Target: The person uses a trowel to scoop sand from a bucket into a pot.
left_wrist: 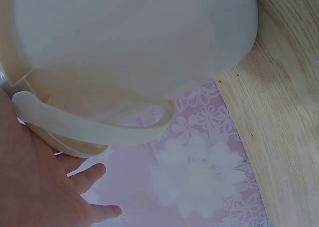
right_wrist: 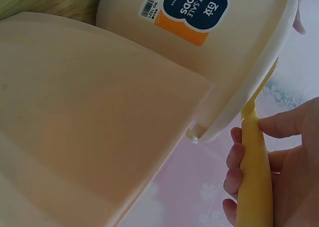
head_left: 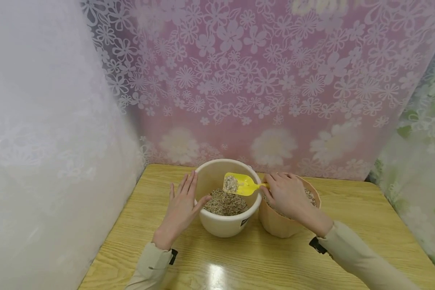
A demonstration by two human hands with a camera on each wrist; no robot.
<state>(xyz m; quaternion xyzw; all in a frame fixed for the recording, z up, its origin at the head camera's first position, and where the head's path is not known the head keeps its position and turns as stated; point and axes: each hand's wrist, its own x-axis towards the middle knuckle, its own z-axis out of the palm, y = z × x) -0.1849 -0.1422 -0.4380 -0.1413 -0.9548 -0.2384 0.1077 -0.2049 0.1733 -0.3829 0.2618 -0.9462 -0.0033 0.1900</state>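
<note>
A white bucket (head_left: 222, 223) stands on the table, with a bed of coarse brownish grains (head_left: 224, 202) inside. My left hand (head_left: 179, 209) rests against its left rim, fingers straight and spread; the left wrist view shows them beside the bucket's pale handle (left_wrist: 89, 125). My right hand (head_left: 288, 193) grips the handle of a small yellow shovel (head_left: 244, 187). Over the bucket's opening, the shovel's blade carries a little heap of pale grains (head_left: 230, 184). Beneath my right hand is a peach-coloured pot (head_left: 275, 227) that also holds grains, partly hidden by that hand.
The bucket and pot stand side by side on a wood-grain table (head_left: 217, 257). A pink flowered curtain (head_left: 232, 88) hangs behind the table, with a whitish sheet (head_left: 50, 141) on the left and a green-patterned one (head_left: 420, 161) on the right. A label (right_wrist: 192, 10) marks the bucket's side.
</note>
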